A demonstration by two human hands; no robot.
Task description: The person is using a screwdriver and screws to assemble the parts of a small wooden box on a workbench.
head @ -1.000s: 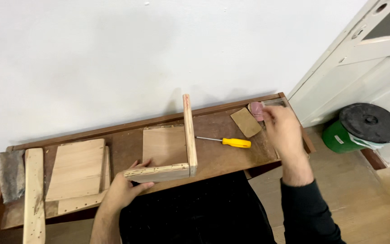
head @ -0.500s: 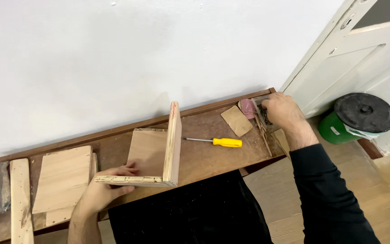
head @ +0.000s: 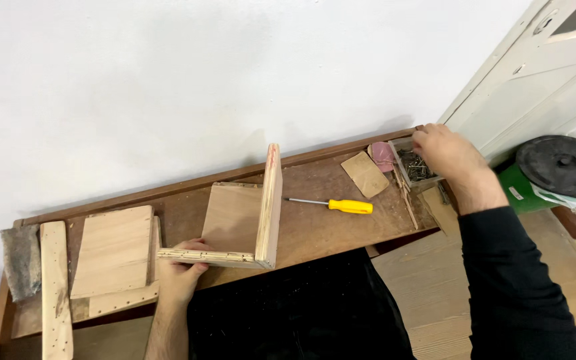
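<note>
Two hands: we see both at work, the left one near us and the right one far out at the bench end.
Left hand point(head: 180, 273): it grips the low front board of the plywood corner piece point(head: 238, 223), fingers wrapped over the edge; this grip is the same as one second ago.
Plywood corner piece: it stands on the wooden bench point(head: 315, 227), one board upright, one flat board inside the angle.
Screwdriver point(head: 341, 205): yellow handle, it lies untouched just right of the upright board.
Right hand point(head: 449, 157): a second ago it was over the brown card point(head: 365, 174) and the pink object point(head: 383, 156); now it has moved on, and its fingers dip together into the small box of nails point(head: 416, 167). We cannot tell if it already pinches a nail.
Meaning: we judge that a nail is being picked for the held corner joint.
Loose boards point(head: 108, 257): they lie flat at the left end.
Green bucket point(head: 555, 173): on the floor beyond the bench, black lid on.
</note>
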